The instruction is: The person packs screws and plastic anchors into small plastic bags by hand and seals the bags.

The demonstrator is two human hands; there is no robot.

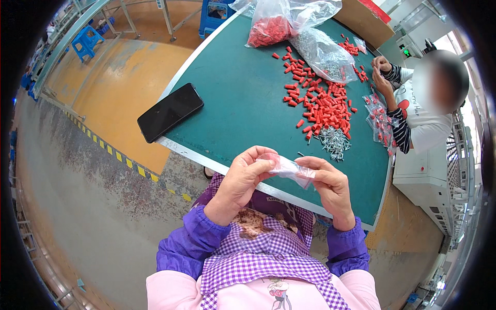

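Between my two hands, just over the table's near edge, is a small clear plastic bag. My left hand pinches one end of it with thumb and fingers. At the other end, the fingers of my right hand are closed on the bag. What lies inside the bag, if anything, I cannot make out. Beyond my hands a small heap of silver screws lies on the green table. Right behind the screws spreads a large pile of red plastic caps.
A black phone lies at the table's left edge. Farther back are a bag of red caps and a bag of screws. Across the right side sits another person, hands together, near several filled small bags. Blue stools stand beyond.
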